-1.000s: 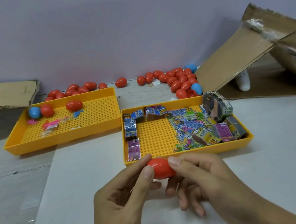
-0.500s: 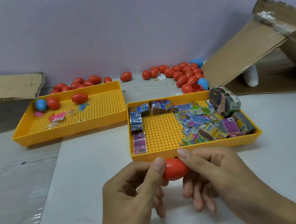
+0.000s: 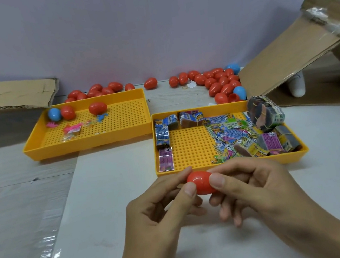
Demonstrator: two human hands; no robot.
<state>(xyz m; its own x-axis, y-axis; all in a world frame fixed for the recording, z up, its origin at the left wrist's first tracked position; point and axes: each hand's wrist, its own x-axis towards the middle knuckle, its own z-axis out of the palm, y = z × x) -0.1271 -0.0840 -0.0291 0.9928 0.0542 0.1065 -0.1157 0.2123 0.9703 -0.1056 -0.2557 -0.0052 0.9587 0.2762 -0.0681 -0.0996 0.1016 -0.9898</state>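
Red plastic egg is held off the white table, just in front of the near yellow tray. Left hand pinches its left end with thumb and forefinger; right hand pinches the right end likewise, its other fingers loosely bent beneath. My worry: the shell looks glossy, so a hard twist or pull could pop a half loose, send it rolling, or spill any contents. I cannot tell whether the seam has parted.

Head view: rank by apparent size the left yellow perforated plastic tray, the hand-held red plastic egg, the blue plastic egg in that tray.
Left yellow perforated plastic tray
Held red plastic egg
Blue plastic egg
The eggs' order is unsure: the held one is nearer the camera.
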